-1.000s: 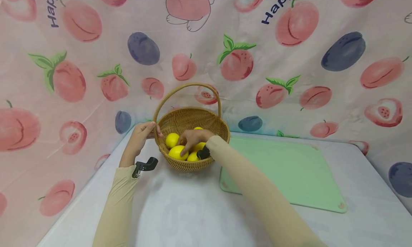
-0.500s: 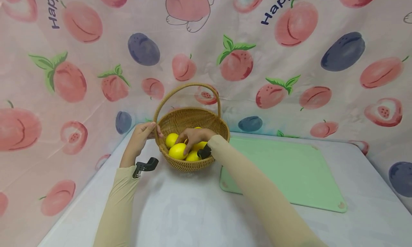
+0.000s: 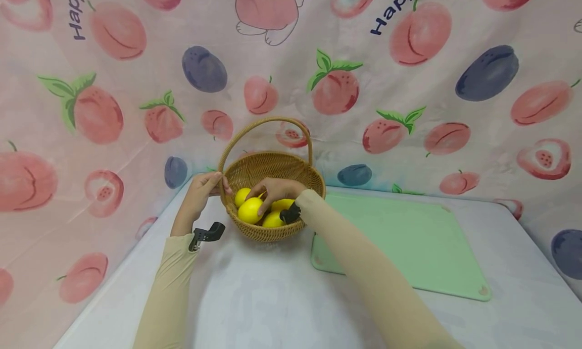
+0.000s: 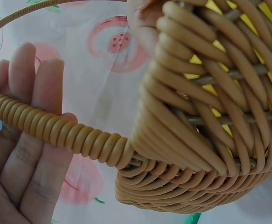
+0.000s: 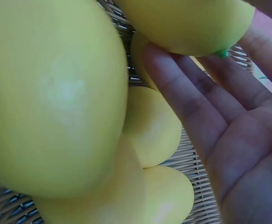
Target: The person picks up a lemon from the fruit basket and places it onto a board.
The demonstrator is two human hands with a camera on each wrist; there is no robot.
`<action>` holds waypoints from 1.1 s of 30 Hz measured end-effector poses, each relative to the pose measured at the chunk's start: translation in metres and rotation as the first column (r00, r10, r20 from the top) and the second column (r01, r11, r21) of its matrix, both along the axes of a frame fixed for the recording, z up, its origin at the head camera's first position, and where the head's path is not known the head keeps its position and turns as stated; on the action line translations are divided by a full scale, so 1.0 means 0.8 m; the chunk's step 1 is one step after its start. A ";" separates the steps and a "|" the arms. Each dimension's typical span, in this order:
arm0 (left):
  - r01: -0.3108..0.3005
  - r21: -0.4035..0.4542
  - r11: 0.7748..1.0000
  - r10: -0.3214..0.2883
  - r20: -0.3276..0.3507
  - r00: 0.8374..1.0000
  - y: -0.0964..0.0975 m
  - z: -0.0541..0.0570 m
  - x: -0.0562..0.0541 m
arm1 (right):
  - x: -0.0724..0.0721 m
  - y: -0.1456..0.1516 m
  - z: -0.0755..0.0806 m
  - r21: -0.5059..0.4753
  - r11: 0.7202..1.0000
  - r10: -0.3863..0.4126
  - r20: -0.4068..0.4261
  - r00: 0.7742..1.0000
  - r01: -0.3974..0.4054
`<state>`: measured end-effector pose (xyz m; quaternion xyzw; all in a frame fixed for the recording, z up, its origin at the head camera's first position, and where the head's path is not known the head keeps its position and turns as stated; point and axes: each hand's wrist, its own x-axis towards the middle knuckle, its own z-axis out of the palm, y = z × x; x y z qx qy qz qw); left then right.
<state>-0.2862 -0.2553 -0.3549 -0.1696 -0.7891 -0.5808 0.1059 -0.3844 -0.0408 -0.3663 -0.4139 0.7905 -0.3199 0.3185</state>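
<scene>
Lemon pinched in right hand, inside basket, handle gripped by left hand

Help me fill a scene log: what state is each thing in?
Basket: upright on the table.
Basket handle: raised.
Yellow fruits: in the basket, uncut where visible.
Left hand: grips the basket handle.
Right hand: grips one yellow fruit.
Green board: flat on the table.

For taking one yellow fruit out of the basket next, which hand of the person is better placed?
Probably the right hand: it reaches into the basket, with a yellow fruit in its grip. The left hand holds the handle at the basket's left side, so it seems better placed for steadying.
</scene>
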 end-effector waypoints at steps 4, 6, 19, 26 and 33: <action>0.003 0.005 1.000 -0.003 0.006 1.000 0.001 -0.002 -0.001 | 0.000 0.002 0.000 -0.011 1.000 0.010 0.010 1.000 -0.010; 0.004 0.003 1.000 -0.004 0.003 1.000 0.000 -0.003 -0.001 | 0.001 0.003 0.002 -0.009 1.000 0.004 -0.003 1.000 -0.004; -0.004 0.034 0.999 0.003 0.012 1.000 -0.002 -0.006 0.002 | 0.001 0.020 0.027 -0.020 0.995 -0.098 -0.069 0.993 0.096; -0.025 0.074 0.997 0.025 0.001 1.000 -0.001 -0.010 0.003 | 0.008 0.033 0.045 -0.046 0.995 -0.092 -0.124 0.988 0.087; -0.079 0.126 0.989 0.079 0.000 0.997 0.010 -0.007 0.007 | 0.013 0.052 0.055 -0.097 0.992 -0.098 -0.173 0.980 0.082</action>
